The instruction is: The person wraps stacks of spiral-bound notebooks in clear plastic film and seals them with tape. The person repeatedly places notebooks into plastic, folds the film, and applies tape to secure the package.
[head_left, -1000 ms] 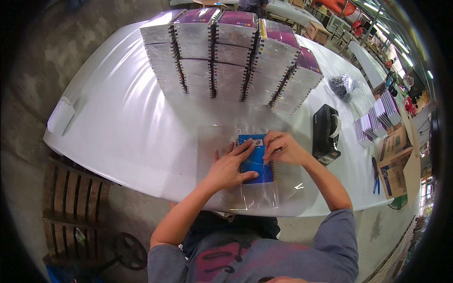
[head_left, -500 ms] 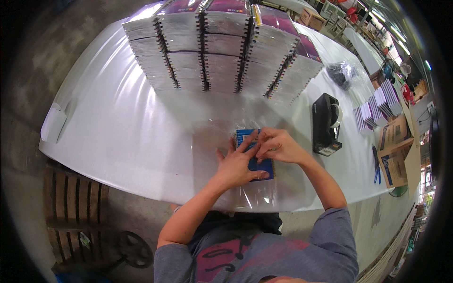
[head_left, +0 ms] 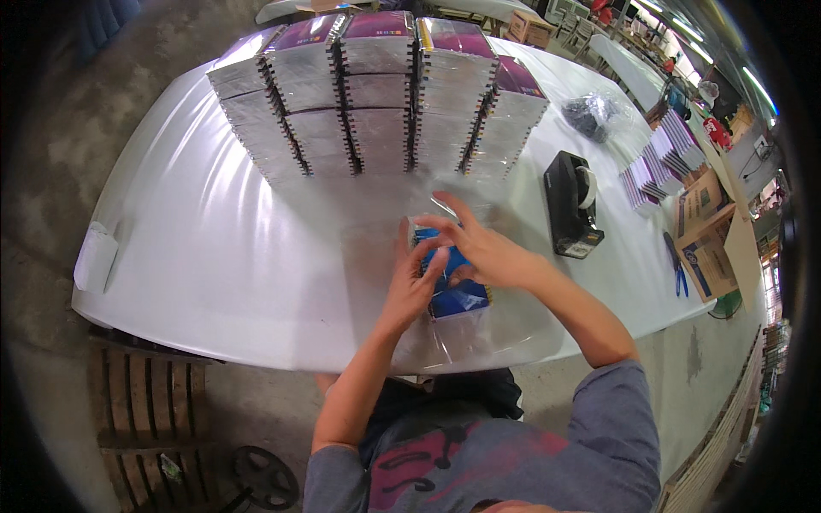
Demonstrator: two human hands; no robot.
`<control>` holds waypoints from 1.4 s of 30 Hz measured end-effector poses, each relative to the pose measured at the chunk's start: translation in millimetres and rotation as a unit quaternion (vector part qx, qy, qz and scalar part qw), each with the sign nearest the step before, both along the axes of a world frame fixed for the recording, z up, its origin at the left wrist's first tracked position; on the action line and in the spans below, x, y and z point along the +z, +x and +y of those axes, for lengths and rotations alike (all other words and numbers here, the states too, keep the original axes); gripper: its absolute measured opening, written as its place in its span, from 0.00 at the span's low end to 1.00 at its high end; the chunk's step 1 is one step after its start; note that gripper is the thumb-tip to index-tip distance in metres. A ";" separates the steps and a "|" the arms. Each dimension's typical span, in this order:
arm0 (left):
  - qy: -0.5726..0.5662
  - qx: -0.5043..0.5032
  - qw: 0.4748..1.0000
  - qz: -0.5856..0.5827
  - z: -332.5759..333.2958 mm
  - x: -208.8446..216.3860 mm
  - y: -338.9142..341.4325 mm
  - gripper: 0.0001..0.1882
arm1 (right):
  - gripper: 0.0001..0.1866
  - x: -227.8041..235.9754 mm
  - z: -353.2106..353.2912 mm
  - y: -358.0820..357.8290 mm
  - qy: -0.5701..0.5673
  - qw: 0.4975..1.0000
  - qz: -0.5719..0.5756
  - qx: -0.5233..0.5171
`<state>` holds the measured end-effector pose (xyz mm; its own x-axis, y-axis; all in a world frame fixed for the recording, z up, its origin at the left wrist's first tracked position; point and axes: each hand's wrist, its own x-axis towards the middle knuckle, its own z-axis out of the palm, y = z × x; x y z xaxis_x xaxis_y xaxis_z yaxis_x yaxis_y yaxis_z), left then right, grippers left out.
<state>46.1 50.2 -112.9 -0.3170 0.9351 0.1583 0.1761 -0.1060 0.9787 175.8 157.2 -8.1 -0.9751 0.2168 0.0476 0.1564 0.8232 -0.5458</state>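
A small stack of blue-covered notebooks or a thick blue notebook (head_left: 462, 298), its exact number hard to tell, lies in a clear plastic wrap (head_left: 466, 335) before me on the table. My left hand (head_left: 412, 280) grips its left side, fingers along the edge and thumb over the cover. Across the far part reaches my right hand (head_left: 486, 252), its fingers apart. The right index finger stretches out over the plastic's far end, and the thumb is bent near the cover. Both hands hide much of the blue cover.
Tall stacks of wrapped spiral notebooks (head_left: 376, 94) stand at the back. To the right are a black tape dispenser (head_left: 571, 205), a bundle of clear plastic (head_left: 594, 115), purple-and-white booklets (head_left: 658, 162), blue-handled scissors (head_left: 676, 265) and a cardboard box (head_left: 705, 227). A white roll (head_left: 96, 256) rests at the far left.
My left hand has gone from lying flat across the blue cover to gripping its left side. My right hand has opened from a pinch and stretched toward the far end. The view has shifted slightly.
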 end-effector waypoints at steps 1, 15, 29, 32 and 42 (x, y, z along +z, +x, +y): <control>-0.029 0.008 0.998 0.051 1.8 7.2 -0.3 0.27 | 0.57 1.6 0.9 -0.7 0.013 1.000 0.001 0.002; -0.216 -0.076 0.970 0.083 -7.6 21.6 -31.3 0.37 | 0.26 -14.1 46.1 127.0 0.033 0.799 0.262 -0.539; -0.176 -0.058 0.977 0.108 -6.9 33.7 -28.2 0.38 | 0.14 -49.9 94.3 186.9 -0.395 0.651 0.272 -0.588; -0.170 -0.076 0.979 0.086 -1.1 21.1 -29.9 0.38 | 0.12 -71.8 94.0 189.2 -0.382 0.642 0.385 -0.542; -0.211 -0.046 0.966 0.142 -8.0 47.1 -26.1 0.38 | 0.33 -72.0 64.9 169.1 -0.394 0.550 0.532 -0.509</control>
<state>20.1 42.1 -65.8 -0.2287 0.9576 -0.1754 0.4522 0.2641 0.8519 344.9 222.1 -80.1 0.1603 0.9867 -0.0260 -0.4354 0.0470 -0.8990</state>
